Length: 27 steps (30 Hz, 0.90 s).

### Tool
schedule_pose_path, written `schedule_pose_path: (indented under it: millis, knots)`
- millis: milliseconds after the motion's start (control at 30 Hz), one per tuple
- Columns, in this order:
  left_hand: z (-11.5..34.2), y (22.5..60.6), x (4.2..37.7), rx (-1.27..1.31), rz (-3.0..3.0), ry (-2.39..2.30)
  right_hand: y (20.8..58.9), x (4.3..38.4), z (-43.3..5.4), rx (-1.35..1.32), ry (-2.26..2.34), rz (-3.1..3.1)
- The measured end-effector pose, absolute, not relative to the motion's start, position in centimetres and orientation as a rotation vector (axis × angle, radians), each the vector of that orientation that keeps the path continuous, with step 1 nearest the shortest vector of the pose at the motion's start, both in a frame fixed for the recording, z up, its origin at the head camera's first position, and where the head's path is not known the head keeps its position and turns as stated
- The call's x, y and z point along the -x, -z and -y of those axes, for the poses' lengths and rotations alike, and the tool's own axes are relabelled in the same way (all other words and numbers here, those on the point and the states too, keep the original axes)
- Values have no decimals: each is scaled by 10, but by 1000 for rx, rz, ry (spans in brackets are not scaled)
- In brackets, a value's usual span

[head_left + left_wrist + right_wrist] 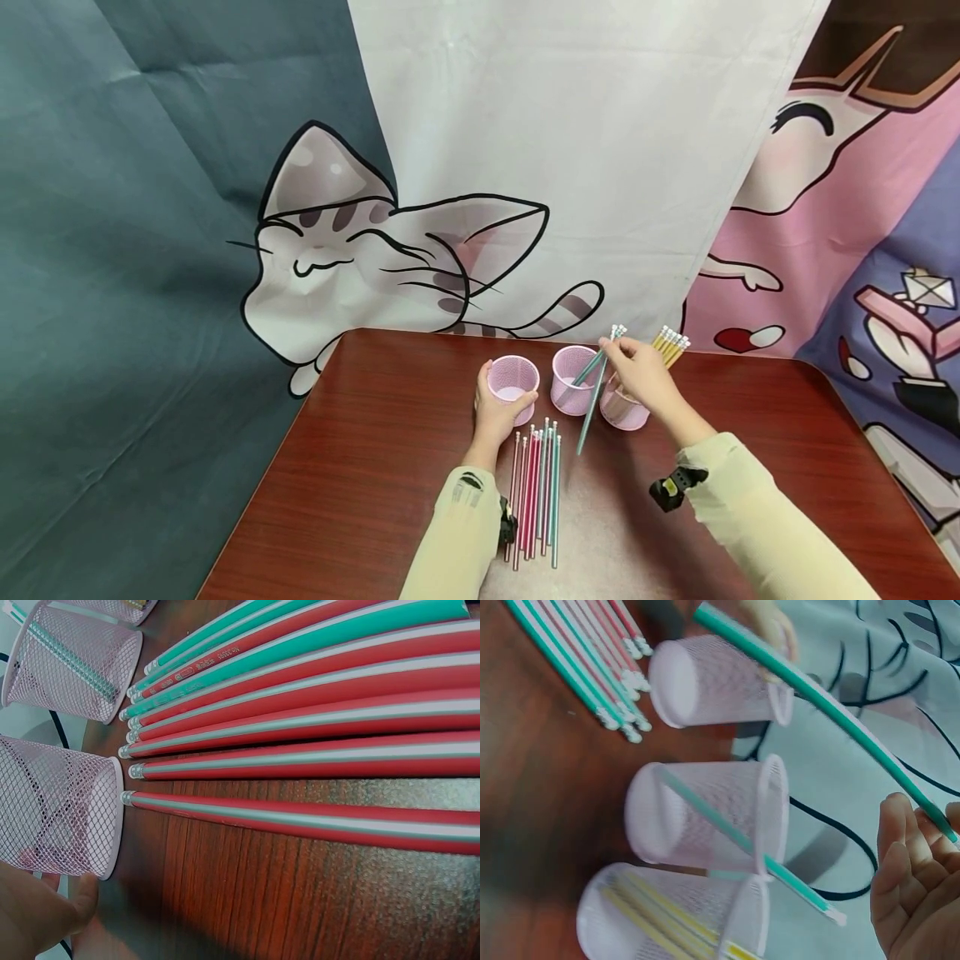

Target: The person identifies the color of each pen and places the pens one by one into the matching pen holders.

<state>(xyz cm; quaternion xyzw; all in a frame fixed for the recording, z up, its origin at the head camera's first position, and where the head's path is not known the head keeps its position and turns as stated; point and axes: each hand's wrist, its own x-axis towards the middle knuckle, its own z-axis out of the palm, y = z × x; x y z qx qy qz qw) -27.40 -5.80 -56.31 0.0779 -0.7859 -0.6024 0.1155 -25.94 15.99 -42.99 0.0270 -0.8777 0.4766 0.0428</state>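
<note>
A row of red and green pencils (534, 492) lies on the counter (360, 467), just nearer than both hands and between the forearms. The left hand (492, 414) curls round the left mesh cup (513, 388), steadying it upright. The right hand (637, 372) pinches a green pencil (594, 404) near its eraser end, tilted, above the middle mesh cup (573, 380), which already contains one green pencil. Beneath the right hand stands the right mesh cup (624, 408), holding yellow pencils (671, 343).

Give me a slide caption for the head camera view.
Right hand pinches a green pencil over the middle cup; left hand holds the left cup.
</note>
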Motion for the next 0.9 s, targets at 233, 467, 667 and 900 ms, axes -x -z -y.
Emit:
schedule_pose_path:
  millis: [233,467,667,900]
  knots:
    - [58,564,275,-227,2305,1762,402,270,-171,-62,-1475,2643]
    - [58,563,275,-229,2312,1755,380,279,-187,-70,-1589,2495]
    - [58,562,274,-235,2315,1759,384,285,-198,-75,-1601,2437]
    - [57,561,273,-226,2304,1757,407,289,-201,-9,-1549,2508]
